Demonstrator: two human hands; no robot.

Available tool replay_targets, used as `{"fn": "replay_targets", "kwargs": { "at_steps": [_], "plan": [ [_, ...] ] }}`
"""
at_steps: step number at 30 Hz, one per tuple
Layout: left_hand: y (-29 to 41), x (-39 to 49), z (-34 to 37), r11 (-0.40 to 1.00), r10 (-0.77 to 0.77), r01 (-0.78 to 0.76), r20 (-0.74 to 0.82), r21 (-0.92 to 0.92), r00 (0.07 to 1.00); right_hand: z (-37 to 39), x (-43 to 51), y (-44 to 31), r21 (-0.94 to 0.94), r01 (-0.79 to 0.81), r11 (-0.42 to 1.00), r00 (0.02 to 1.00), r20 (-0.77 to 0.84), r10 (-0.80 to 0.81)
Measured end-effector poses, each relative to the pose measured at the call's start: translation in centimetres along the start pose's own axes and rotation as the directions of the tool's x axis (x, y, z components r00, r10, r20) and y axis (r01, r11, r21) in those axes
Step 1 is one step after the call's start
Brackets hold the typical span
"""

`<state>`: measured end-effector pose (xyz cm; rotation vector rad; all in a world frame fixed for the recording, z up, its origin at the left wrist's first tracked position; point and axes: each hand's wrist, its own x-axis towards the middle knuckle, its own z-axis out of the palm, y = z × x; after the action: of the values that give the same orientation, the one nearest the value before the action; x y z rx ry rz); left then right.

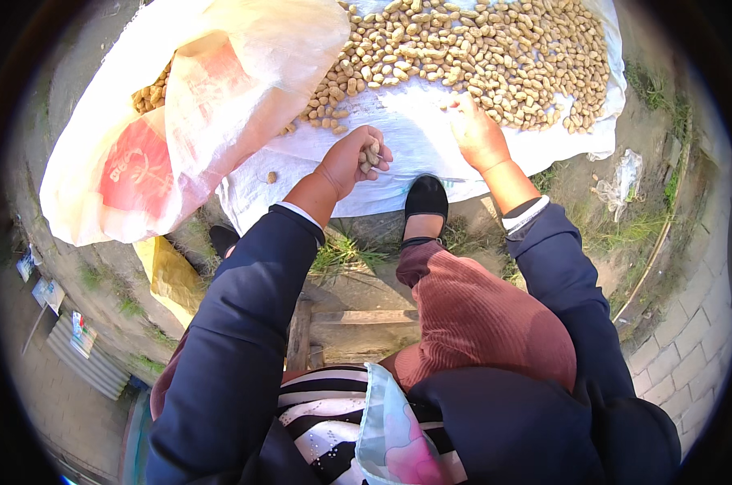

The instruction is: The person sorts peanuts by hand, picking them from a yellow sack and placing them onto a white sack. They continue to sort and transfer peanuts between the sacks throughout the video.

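Note:
Unshelled peanuts [511,54] lie spread over a white woven sheet [372,188] on the ground. My left hand [357,160] is over the sheet, palm turned up and fingers curled around a few peanuts [369,156]. Near the front edge of the pile, my right hand [475,133] reaches down with its fingertips close together; glare hides whether a peanut is between them. A large white woven sack [251,91] with red print stands at the left, its mouth partly open, and more peanuts [153,94] show inside. One loose peanut [272,177] lies on the sheet beside the sack.
My black shoe [426,197] is at the sheet's front edge. A yellow sack [169,279] lies below the white one. Clear plastic scrap [624,182] lies on the grassy soil at the right, near paving [681,351]. A wooden frame [366,317] is between my legs.

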<state>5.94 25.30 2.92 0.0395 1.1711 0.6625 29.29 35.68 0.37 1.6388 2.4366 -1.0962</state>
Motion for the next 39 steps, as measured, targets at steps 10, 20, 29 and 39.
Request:
{"fn": "replay_targets", "kwargs": {
  "at_steps": [10, 20, 29, 39],
  "plan": [
    [3.4, 4.0, -1.7, 0.539, 0.675, -0.155, -0.315, 0.828, 0.667, 2.0, 3.1, 0.0, 0.41, -0.024, 0.912, 0.99, 0.138, -0.036],
    [5.2, 4.7, -1.0, 0.085, 0.611, 0.077, -0.113, 0.993, 0.783, -1.4, 0.7, -4.1, 0.828, -0.559, 0.043, 0.827, 0.554, 0.09],
    [3.5, -10.3, 0.9, 0.917, 0.286, -0.253, 0.067, -0.308, 0.956, -4.2, -1.5, -10.1, 0.764, -0.602, -0.234, 0.796, 0.549, -0.254],
    [14.4, -23.2, -1.7, 0.549, 0.416, -0.44, -0.224, -0.711, 0.881, -8.4, 2.3, -32.2, 0.784, -0.527, -0.327, 0.841, 0.426, -0.334]
  ]
}}
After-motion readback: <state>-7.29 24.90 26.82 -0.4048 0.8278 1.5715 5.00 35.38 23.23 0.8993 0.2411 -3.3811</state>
